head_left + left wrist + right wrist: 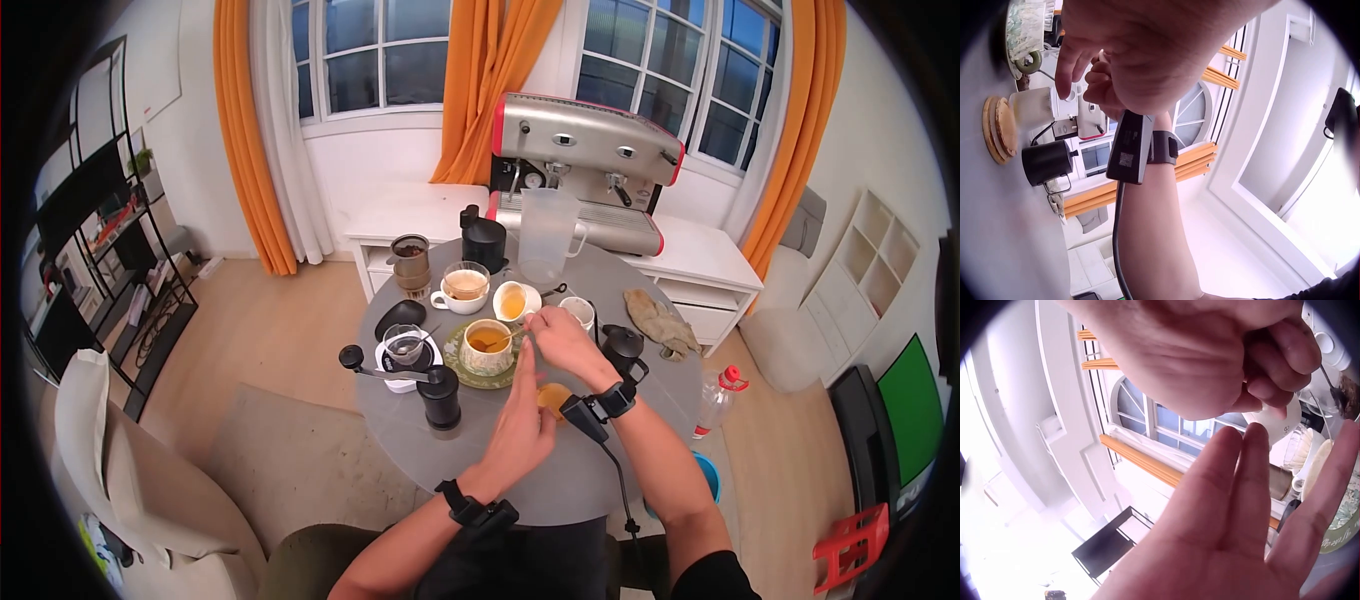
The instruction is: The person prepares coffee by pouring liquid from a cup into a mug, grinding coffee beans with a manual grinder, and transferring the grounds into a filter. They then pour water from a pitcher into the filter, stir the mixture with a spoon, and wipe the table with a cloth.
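Note:
A patterned cup (486,362) of amber liquid stands on a green saucer (463,376) near the table's middle. My right hand (570,345) is at the cup's right, its fingers curled and pinching the handle of a thin spoon (508,337) that slants down into the liquid. In the right wrist view, the curled fingers (1279,362) hide most of the grip. My left hand (520,415) is raised before the cup, with straight fingers (1250,481) just under the right hand and nothing held. Just behind the cup, a small white pitcher (513,300) also contains amber liquid.
Left of the saucer are a hand grinder (438,400) and a scale (395,372). Round wooden coasters (1000,128) and a black pitcher (624,348) are on the right. A coffee cup (460,295), a plastic jug (545,235) and an espresso machine (590,150) are behind.

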`<action>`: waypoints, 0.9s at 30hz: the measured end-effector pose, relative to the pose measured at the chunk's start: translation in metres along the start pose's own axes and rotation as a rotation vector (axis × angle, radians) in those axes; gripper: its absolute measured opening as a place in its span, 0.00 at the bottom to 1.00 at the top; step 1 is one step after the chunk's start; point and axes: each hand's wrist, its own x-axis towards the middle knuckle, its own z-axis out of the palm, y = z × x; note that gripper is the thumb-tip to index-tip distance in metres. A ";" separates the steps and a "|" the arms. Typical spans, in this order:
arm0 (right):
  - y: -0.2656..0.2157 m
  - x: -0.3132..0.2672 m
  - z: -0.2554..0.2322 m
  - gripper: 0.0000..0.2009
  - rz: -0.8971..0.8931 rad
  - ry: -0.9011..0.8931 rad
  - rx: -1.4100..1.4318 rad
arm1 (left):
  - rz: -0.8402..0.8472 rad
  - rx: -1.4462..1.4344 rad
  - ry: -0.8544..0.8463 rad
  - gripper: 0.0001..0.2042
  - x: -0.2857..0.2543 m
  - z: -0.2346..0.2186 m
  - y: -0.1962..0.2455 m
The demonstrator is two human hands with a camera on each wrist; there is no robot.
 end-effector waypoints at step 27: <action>-0.039 0.002 -0.015 0.17 -0.099 0.248 -0.359 | -0.001 -0.079 0.041 0.46 0.016 -0.008 0.006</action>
